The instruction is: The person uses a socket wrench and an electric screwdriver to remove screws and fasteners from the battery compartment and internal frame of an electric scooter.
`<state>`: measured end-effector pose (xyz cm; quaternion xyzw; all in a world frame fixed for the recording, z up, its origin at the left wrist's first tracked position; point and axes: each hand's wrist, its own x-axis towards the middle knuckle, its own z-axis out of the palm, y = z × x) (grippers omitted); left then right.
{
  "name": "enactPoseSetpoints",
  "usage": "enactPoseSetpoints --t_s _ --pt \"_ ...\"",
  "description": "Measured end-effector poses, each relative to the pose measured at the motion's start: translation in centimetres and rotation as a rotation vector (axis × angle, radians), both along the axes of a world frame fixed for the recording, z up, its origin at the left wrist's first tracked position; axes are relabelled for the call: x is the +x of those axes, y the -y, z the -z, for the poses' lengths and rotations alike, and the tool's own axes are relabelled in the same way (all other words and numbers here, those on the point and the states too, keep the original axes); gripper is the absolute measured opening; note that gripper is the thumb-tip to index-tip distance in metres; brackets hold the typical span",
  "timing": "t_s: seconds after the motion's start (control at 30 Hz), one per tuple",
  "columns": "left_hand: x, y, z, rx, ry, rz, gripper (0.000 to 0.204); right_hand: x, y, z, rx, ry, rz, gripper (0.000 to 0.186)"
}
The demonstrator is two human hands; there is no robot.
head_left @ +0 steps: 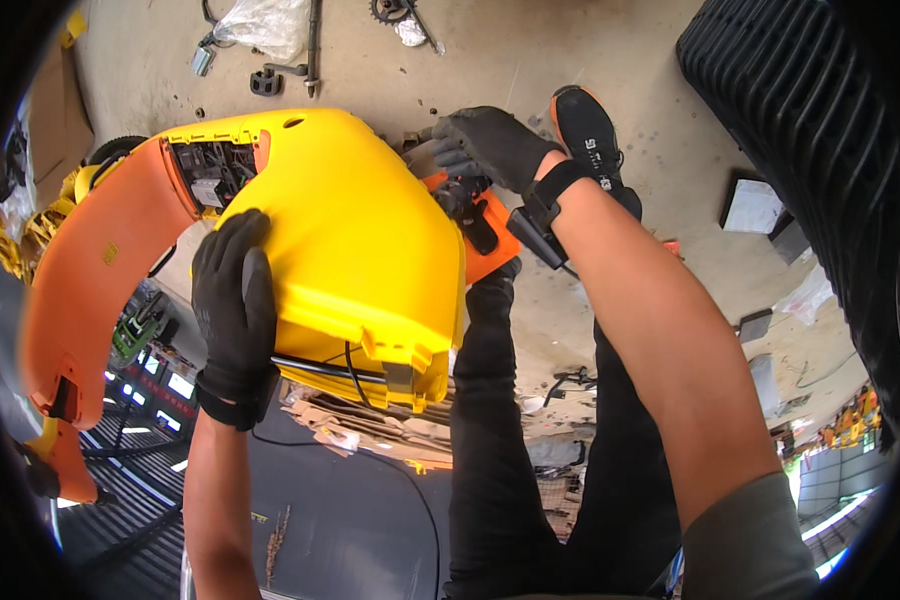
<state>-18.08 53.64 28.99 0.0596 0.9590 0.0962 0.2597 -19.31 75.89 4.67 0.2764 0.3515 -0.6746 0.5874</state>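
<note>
A large yellow moulded shell (pixel 355 235) fills the middle, joined at its left to a curved orange panel (pixel 110 260). Dark wiring and a small light box (pixel 210 192) show in an opening between them. My left hand (pixel 232 295), in a black glove, lies along the shell's near left side with its fingers extended. At the shell's far right edge, my gloved right hand (pixel 490 148) has its fingers bent together beside a small metal part (pixel 420 152); what they hold is hidden. Just below that hand are an orange flat piece (pixel 497 245) and a black fitting (pixel 467 203).
On the floor beyond lie a pedal with its crank (pixel 270 80), a clear plastic bag (pixel 263 28) and a chainring (pixel 392 10). A black ribbed stack (pixel 800 130) rises at right. My shoe (pixel 585 130) stands close to my right hand. Flattened cardboard (pixel 400 430) lies under the shell's near edge.
</note>
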Motion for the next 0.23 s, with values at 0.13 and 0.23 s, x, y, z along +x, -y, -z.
enactPoseSetpoints --t_s 0.13,0.23 --pt "-0.1 -0.1 0.2 0.037 0.035 -0.013 0.035 0.9 1.6 2.8 0.039 0.074 0.078 0.026" --pt "-0.5 -0.4 0.9 0.045 0.028 -0.003 0.038 3.7 2.0 9.1 -0.048 -0.379 0.021 0.022"
